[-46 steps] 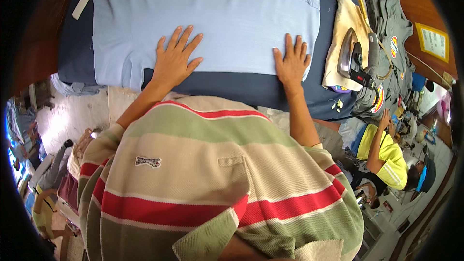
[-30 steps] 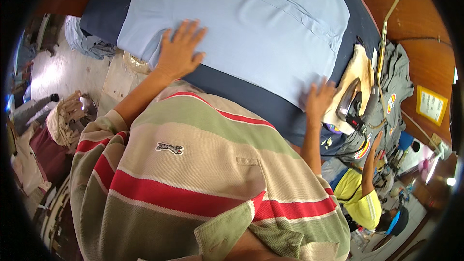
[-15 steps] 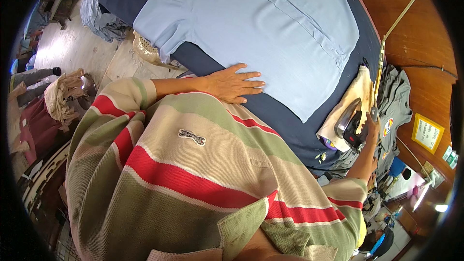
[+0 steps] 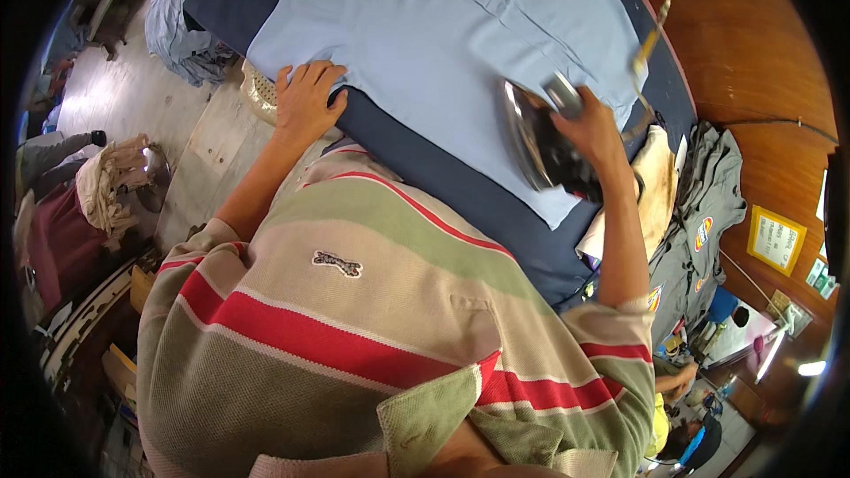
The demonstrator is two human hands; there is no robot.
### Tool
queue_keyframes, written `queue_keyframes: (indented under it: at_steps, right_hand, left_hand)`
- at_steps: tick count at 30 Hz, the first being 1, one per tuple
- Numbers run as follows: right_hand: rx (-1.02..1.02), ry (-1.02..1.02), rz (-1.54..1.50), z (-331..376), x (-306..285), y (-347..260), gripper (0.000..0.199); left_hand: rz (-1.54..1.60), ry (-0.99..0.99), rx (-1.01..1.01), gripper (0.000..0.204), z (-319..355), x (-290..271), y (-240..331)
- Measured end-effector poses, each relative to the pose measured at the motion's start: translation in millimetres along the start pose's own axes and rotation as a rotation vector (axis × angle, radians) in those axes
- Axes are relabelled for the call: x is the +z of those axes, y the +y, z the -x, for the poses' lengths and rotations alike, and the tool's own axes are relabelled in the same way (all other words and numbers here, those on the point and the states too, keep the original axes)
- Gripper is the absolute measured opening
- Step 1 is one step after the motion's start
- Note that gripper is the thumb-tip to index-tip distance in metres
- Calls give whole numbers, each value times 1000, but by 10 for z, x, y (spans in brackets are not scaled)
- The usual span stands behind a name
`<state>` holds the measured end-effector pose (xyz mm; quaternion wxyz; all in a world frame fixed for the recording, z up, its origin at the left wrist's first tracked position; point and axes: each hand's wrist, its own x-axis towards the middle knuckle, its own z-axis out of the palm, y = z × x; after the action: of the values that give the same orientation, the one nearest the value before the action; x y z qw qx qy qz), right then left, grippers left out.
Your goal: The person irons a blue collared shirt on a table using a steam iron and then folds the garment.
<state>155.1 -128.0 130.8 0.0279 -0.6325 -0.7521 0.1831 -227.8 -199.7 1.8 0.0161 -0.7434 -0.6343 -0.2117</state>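
A light blue shirt [image 4: 425,53] lies spread over a dark blue padded ironing table [image 4: 522,257]. My right hand [image 4: 595,131] is wrapped round the handle of a clothes iron [image 4: 531,137], whose silver soleplate rests on or just over the shirt's right part; motion blurs it slightly. A pale cord rises from the iron's rear. At the shirt's sleeve on the left, my left hand [image 4: 308,99] has its fingers spread on the cloth near the table's edge. It holds nothing that I can see.
A cream cloth pad [image 4: 651,190] lies at the table's right end, beside dark grey garments [image 4: 708,204]. A wooden wall [image 4: 753,62] stands at the right. Crumpled blue-grey clothes [image 4: 186,31] hang left of the table, near a perforated cream chair [image 4: 257,93]. Another person's arm shows at lower right.
My right hand has lifted the iron off the cream pad and brought it left over the shirt. My left hand has slid from the shirt's lower edge leftward to the sleeve.
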Motion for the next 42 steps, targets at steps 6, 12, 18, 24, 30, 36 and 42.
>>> queue_keyframes:
  at_steps: [6, 12, 18, 24, 30, 36, 42]
  right_hand:
    - [-167, -198, -56, -352, 177, -1010, 49]
    - [-305, -230, 46, 174, 409, -1243, 47]
    - [-329, -196, 80, -43, 471, -1464, 45]
    - [-390, -218, 87, -271, 530, -1870, 44]
    - [-288, -219, 10, -350, 499, -1895, 47]
    - [-179, 12, -94, -865, 527, -1938, 47]
    - [-274, 33, 1, -1414, 578, -2078, 56]
  left_hand:
    - [69, -3, 3, 22, -22, -23, -35]
    - [131, -30, 55, 11, -63, -67, -196]
    - [202, -67, 38, 11, -97, -53, -247]
    - [237, -86, 11, 12, -124, -57, -276]
    - [240, -71, 23, 17, -115, -75, -293]
    - [20, 324, -149, 30, -581, -64, -601]
    - [-105, 58, -434, 21, -1388, 301, -1049]
